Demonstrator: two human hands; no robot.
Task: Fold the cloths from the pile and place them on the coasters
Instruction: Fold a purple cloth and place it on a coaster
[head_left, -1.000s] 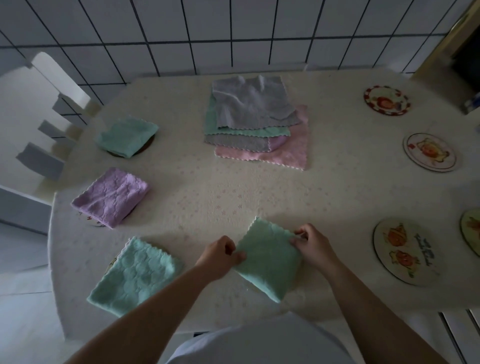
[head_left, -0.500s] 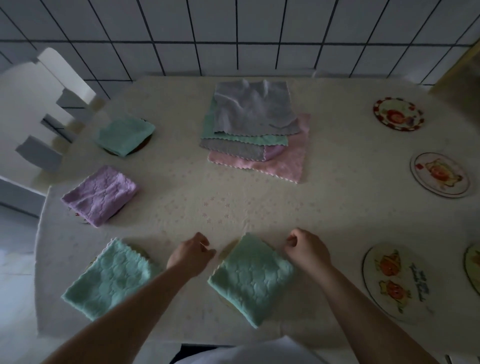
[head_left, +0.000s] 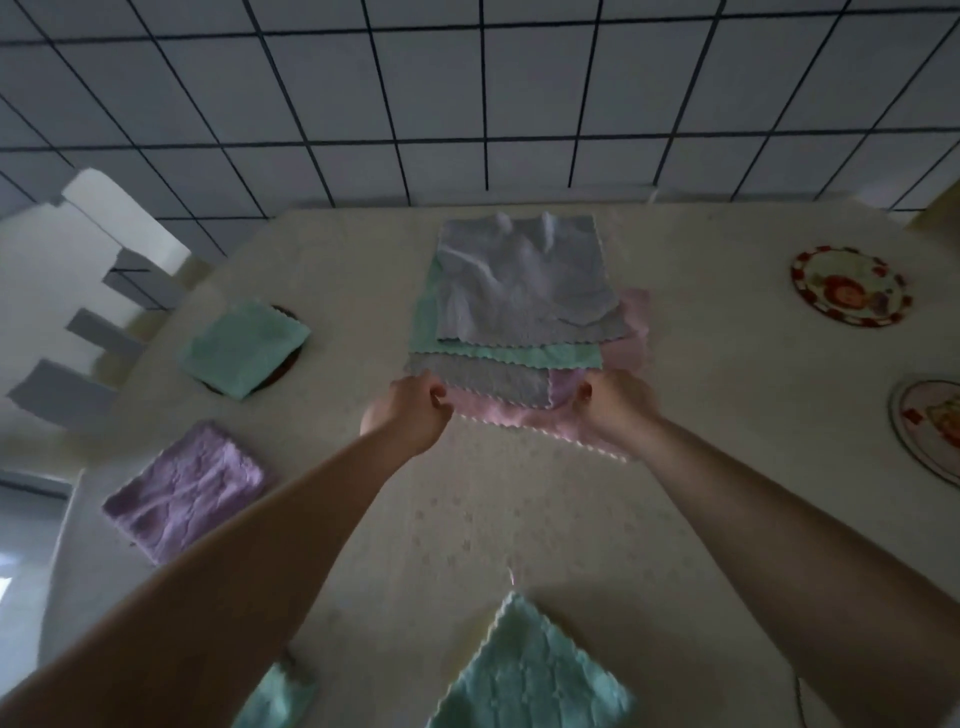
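Both hands reach the near edge of the pile (head_left: 524, 291) mid-surface, left hand (head_left: 410, 415) and right hand (head_left: 615, 405) each pinching a near corner of its lower cloths, equally close.
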